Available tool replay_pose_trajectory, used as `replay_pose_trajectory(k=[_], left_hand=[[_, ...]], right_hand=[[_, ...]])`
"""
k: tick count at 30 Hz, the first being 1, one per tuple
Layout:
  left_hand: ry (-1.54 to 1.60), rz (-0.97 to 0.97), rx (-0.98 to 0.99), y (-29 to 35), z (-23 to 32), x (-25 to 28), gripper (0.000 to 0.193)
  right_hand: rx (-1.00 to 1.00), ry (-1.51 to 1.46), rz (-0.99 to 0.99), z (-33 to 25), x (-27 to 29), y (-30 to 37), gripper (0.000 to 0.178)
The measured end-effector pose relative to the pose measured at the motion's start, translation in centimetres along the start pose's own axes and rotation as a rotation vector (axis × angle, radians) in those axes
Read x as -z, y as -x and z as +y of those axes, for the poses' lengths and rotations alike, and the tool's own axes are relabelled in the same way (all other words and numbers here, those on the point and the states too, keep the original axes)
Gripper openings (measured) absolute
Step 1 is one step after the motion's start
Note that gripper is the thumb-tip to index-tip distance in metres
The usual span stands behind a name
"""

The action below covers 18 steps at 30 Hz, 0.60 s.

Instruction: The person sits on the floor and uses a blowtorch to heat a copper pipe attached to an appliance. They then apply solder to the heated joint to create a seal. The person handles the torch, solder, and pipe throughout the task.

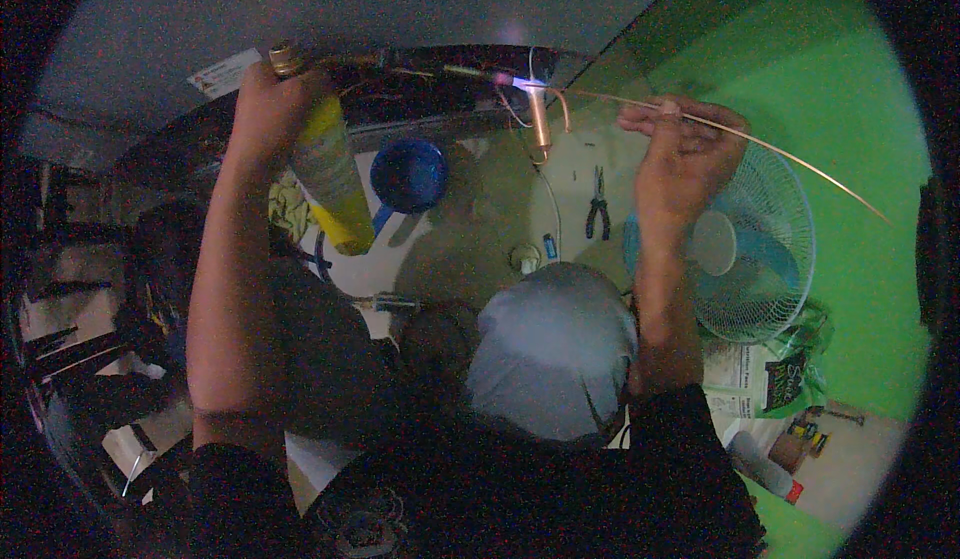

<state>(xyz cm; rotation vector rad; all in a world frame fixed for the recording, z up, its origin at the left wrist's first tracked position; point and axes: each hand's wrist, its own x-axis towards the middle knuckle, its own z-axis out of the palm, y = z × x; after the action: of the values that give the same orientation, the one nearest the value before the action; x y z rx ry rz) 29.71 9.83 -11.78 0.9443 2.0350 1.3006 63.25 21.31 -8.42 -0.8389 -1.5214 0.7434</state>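
Up at the left, my left hand point(270, 109) is wrapped round the top of a gas torch with a yellow cylinder point(338, 184), which hangs tilted below my fingers. The torch's nozzle point(470, 73) points right, and its bluish-violet flame point(522, 84) plays on the top of an upright copper cylinder point(541, 127) with thin copper tubes at its ends. From the right, my right hand point(692, 144) pinches a long thin copper-coloured rod point(800, 163). The rod's far end meets the copper piece at the flame; its other end sticks out past my hand.
Below the copper piece lie needle-nose pliers point(598, 209), a small blue lighter point(549, 246) and a blue dipper point(408, 176). A fan point(755, 244) stands close under my right forearm. A plastic packet point(780, 384) and tools point(815, 434) lie lower right. Yellowish cloth point(288, 209) is at left.
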Motion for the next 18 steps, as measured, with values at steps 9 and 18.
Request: replay_pose_trajectory(k=[9,18], left_hand=[[0.058,-0.014,-0.003,0.6,0.78,-0.31,0.02],[0.061,0.029,0.007,0.65,0.83,-0.53,0.023]], right_hand=[[0.04,-0.051,0.02,-0.04,-0.09,-0.22,0.025],[0.02,-0.045,0.031,-0.08,-0.02,-0.3,0.026]])
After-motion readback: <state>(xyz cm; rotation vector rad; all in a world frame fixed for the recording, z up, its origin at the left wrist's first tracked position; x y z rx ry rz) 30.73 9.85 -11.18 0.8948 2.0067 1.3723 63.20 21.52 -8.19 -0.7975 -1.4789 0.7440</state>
